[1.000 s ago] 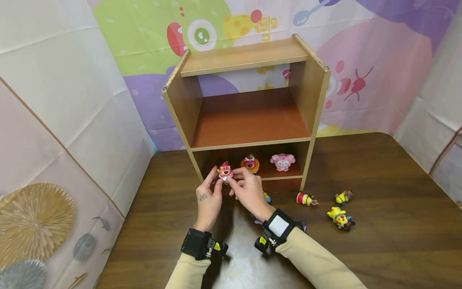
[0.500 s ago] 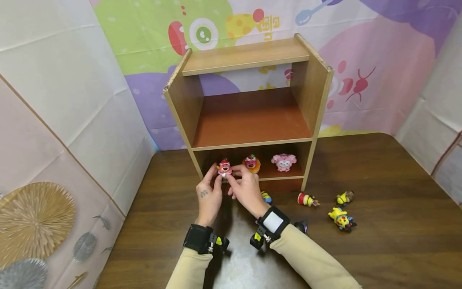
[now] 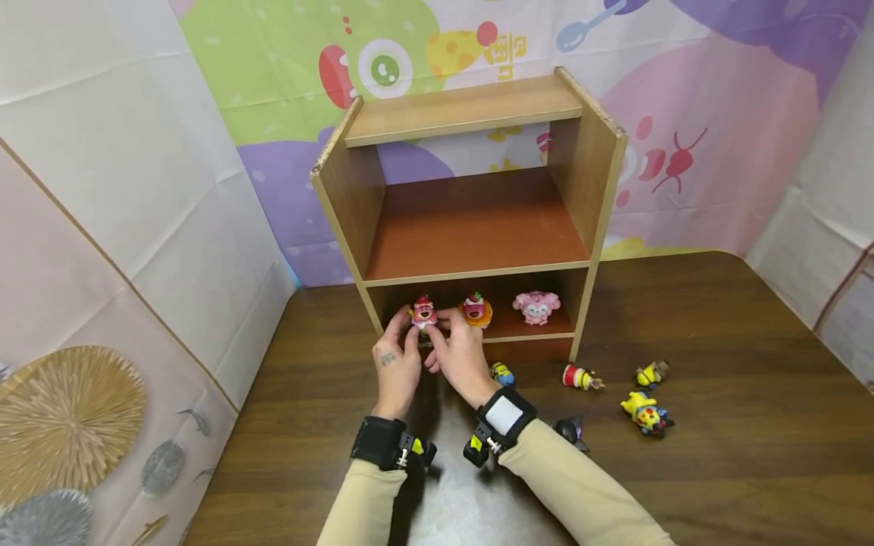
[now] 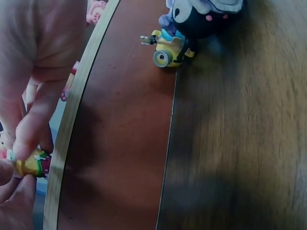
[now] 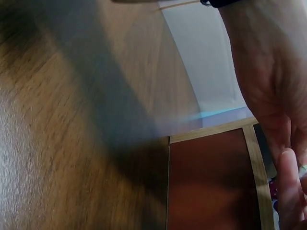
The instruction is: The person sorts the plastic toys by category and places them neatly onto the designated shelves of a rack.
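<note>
A small pink bear figurine (image 3: 424, 312) with a red strawberry hat stands upright between my two hands, at the front of the shelf's lower left. My left hand (image 3: 397, 373) pinches its left side with thumb and fingers. From the other side my right hand (image 3: 463, 362) pinches it too. The left wrist view shows the figurine's yellow and green lower part (image 4: 29, 164) beside the shelf's front edge; whether its base touches the board I cannot tell. A second pink bear figurine on an orange base (image 3: 476, 311) and a pink long-eared figurine (image 3: 536, 307) stand to its right.
The wooden shelf unit (image 3: 478, 267) stands on the brown table (image 3: 737, 341). Before it lie a blue and yellow figurine (image 3: 502, 374), a red and yellow one (image 3: 582, 377), a yellow and brown one (image 3: 652, 373), a yellow one (image 3: 646, 414) and a dark one (image 3: 570, 432).
Both hands have moved the bear figurine slightly forward and toward the lower compartment. The right forearm has shifted left, uncovering more of the blue and yellow figurine and the dark one.
</note>
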`<state>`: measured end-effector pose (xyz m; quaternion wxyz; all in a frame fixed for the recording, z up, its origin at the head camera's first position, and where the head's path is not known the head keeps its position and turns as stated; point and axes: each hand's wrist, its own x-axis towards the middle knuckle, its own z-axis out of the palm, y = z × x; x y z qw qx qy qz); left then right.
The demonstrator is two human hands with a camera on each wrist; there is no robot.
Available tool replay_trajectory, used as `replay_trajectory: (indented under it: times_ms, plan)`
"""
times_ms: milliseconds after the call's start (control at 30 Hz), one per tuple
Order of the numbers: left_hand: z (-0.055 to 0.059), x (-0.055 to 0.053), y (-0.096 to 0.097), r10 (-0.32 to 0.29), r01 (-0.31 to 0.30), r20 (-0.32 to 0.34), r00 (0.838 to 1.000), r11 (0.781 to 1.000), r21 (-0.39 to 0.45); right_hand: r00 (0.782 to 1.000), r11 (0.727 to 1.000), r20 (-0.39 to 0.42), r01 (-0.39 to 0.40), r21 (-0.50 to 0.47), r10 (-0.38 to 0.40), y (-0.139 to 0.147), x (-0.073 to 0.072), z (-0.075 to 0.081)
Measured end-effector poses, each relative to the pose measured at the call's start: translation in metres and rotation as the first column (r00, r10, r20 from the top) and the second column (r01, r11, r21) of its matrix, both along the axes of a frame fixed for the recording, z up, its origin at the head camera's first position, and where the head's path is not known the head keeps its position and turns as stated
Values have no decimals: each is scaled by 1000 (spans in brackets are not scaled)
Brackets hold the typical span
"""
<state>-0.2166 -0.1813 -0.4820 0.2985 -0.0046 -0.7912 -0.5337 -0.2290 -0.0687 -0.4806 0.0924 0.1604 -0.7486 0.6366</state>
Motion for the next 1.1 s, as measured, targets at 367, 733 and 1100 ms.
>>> replay_trajectory:
  times_ms: [367, 733, 1100]
  plan:
    - [-1, -3, 5, 59, -58, 15, 998, 996, -73, 999, 999, 23, 40, -30, -39, -6, -1, -1]
    - [0, -3, 6, 71, -69, 65, 995, 997, -34, 996, 996, -5, 92, -18, -92, -13, -4, -2]
    - [3, -3, 5, 79, -78, 56, 995, 997, -22, 993, 993, -33, 116, -30, -117, -16, -6, 2]
